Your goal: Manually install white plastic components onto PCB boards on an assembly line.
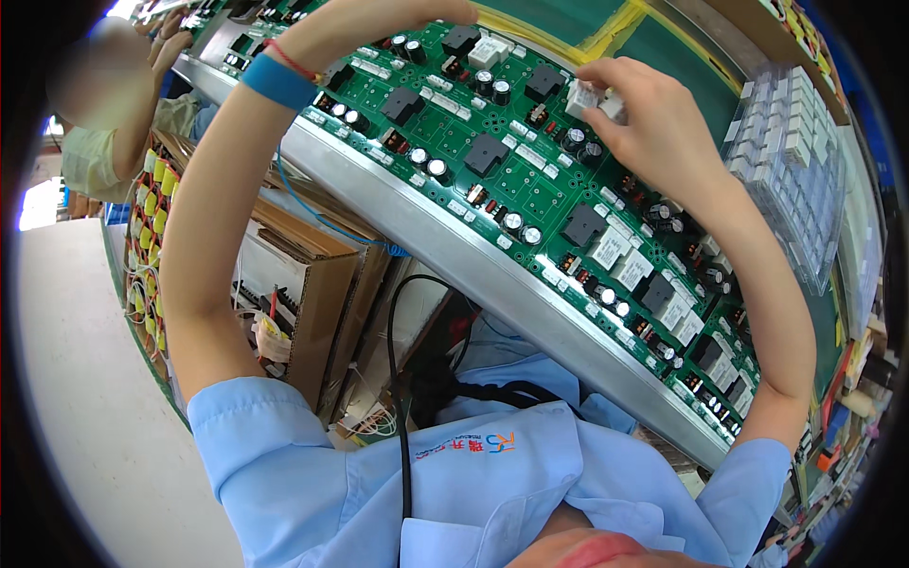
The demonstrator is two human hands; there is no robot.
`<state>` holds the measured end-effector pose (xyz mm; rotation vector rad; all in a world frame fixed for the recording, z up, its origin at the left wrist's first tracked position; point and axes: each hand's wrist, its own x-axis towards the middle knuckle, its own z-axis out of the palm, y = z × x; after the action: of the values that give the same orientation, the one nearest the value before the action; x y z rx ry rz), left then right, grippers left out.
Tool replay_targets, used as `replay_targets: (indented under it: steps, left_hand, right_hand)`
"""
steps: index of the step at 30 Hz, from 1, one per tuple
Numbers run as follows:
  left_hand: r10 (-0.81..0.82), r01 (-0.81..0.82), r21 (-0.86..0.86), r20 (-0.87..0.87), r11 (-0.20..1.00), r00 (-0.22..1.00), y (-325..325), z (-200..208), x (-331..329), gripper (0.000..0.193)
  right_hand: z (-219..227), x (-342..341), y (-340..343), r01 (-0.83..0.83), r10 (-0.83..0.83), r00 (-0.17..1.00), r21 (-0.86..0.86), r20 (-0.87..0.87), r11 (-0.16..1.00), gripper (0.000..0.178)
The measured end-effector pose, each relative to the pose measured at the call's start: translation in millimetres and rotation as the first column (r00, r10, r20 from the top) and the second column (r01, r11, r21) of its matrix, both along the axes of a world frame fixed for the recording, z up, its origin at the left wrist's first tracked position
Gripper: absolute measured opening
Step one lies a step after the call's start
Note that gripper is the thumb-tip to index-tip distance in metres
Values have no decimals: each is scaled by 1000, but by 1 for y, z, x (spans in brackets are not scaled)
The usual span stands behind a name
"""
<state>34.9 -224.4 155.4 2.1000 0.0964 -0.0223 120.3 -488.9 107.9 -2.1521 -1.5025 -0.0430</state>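
A row of green circuit boards crosses the bench, fitted with black blocks, capacitors and white connectors. My right hand is over the far edge of the boards, its thumb and fingers closed on white box-shaped relays. Similar white relays stand on the boards nearer to me, and one more white relay sits at the far side. My left hand reaches over the far part of the boards at the upper edge of the picture. Its fingers are mostly cut off there, so what they hold is hidden.
A clear plastic tray of white relays lies at the right. A metal rail runs along the boards' near side. Cardboard boxes stand below at left, and a blue cord hangs from my left wristband. Another person sits farther left.
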Motion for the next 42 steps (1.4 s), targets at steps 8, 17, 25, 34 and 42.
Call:
replay_targets:
  steps: [8,17,25,34,42]
  left_hand:
    - [130,-150,-287,-87,946,988,-4,4,-27,61]
    - [90,-166,-451,-186,877,979,10,-13,-26,47]
    - [41,-93,-576,-103,812,994,5,-23,-17,47]
    - [-261,120,628,136,769,956,-26,-6,1,51]
    - [-487,381,764,-101,521,868,-30,-17,22,40]
  right_hand:
    - [-4,1,14,28,-25,999,-141,24,990,24]
    - [11,15,14,10,-19,998,-155,-56,988,27]
    - [23,24,-14,45,-105,776,-111,-621,993,35]
    - [36,17,-31,100,-109,682,-56,-723,993,52]
    - [25,29,-60,108,-67,712,16,-699,994,32]
